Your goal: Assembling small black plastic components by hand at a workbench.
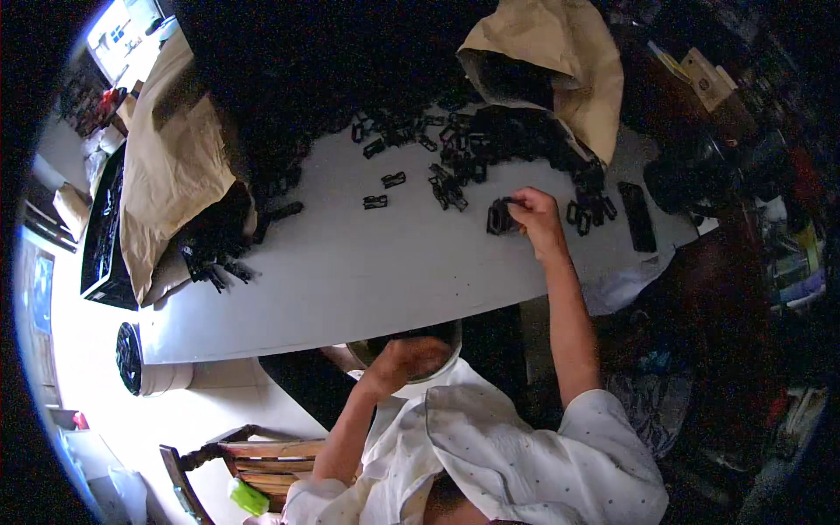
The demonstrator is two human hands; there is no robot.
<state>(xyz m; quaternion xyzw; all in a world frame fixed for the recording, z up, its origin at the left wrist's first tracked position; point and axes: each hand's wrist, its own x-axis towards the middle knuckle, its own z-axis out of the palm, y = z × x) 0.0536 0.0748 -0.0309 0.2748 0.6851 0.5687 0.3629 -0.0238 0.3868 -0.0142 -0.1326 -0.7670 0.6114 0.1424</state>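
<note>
Over the pale table, my right hand (540, 226) is closed, thumb and fingers pinching a small black plastic part (500, 216) with an oblong opening. It may be more than one part stacked together. Close by on its right lie a few similar black pieces (580, 216). Below the table's front edge, my left hand (408, 361) reaches into a round container (448, 366) at my lap. Its fingers are blurred and in shadow, so their grip cannot be made out. Loose black parts (449, 185) lie beyond my right hand, merging into a dark heap.
A brown paper bag (595, 79) lies open at the far right of the table (350, 297). Another paper bag (171, 166) spills dark parts (214, 262) at the left. A flat black object (637, 217) sits near the right edge. A wooden chair (280, 455) stands lower left.
</note>
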